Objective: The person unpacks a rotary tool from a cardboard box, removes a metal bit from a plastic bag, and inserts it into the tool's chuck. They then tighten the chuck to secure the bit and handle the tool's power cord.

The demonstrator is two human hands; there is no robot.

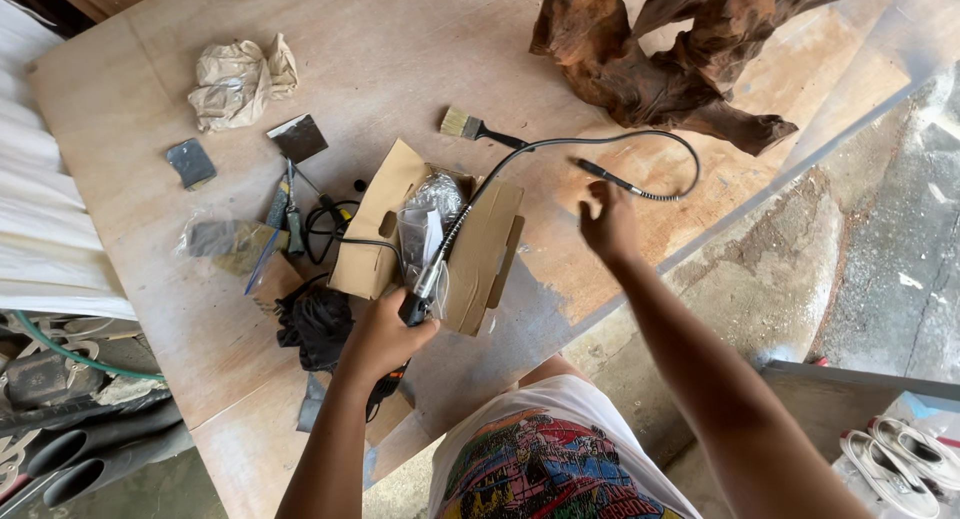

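My left hand (pixel 385 334) grips a rotary tool body (pixel 418 297) over an open cardboard box (pixel 480 254) on the plywood table (pixel 400 59). From the tool a black flexible shaft (pixel 590 139) loops across the table to a slim handpiece (pixel 610 177). My right hand (pixel 608 222) hovers just below that handpiece, fingers loosely curled, holding nothing. Clear plastic wrapping (pixel 430 214) sits inside the box. A small paintbrush (pixel 478 130) lies beyond the box.
A large reddish driftwood piece (pixel 670 59) stands at the far right. Crumpled paper (pixel 238 79), two sandpaper squares (pixel 298 137), hand tools (pixel 285 207), black cable (pixel 322 224) and a black cloth (pixel 318 324) lie at the left. The table edge runs diagonally at the right above a concrete floor (pixel 880 269).
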